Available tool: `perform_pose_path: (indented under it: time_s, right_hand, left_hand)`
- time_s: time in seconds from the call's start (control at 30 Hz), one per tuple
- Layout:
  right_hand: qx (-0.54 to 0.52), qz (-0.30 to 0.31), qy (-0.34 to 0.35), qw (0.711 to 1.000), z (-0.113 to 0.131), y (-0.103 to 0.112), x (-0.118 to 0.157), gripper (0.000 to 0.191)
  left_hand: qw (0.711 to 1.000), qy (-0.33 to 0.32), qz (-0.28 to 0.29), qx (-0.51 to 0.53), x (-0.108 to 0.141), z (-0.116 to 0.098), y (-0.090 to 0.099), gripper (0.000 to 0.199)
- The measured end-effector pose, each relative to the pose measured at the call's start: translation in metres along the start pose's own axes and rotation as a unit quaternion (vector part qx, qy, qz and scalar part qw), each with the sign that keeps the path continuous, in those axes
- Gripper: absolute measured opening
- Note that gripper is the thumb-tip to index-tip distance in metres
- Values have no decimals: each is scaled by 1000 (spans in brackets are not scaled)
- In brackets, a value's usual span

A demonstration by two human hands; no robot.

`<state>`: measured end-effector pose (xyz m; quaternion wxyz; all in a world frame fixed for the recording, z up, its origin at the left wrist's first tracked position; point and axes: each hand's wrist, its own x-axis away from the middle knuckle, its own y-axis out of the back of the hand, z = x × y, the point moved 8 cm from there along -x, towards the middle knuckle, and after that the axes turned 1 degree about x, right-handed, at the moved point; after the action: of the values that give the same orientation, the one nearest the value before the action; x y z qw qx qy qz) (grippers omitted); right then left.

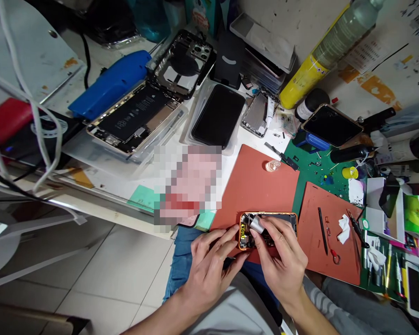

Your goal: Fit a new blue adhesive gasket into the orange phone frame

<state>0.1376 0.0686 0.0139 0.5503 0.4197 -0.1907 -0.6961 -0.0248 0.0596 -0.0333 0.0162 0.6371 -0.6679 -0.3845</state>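
Open orange-framed phone (245, 236) is at the near end of the red mat (261, 181). Right hand (282, 253) pinches a small silvery piece (257, 225) over it. Left hand (210, 261) is at the phone's left end; can't tell if those fingers grip or just steady. Phone's likely light, stiff-framed, fragile inside: hold the rim. Silvery piece looks slick; pinch its sides.
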Motion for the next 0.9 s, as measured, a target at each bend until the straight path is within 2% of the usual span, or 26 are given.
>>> perform_pose_path:
  time_s: [0.5, 0.9]
  right_hand:
    - [21, -13, -11, 1000, -5, 6, 1, 43]
    - [32, -23, -24, 999, -13, 10, 5, 44]
  left_hand:
    - [1000, 2, 8, 1, -2, 0, -1, 32]
    - [1000, -6, 12, -2, -1, 0, 0, 40]
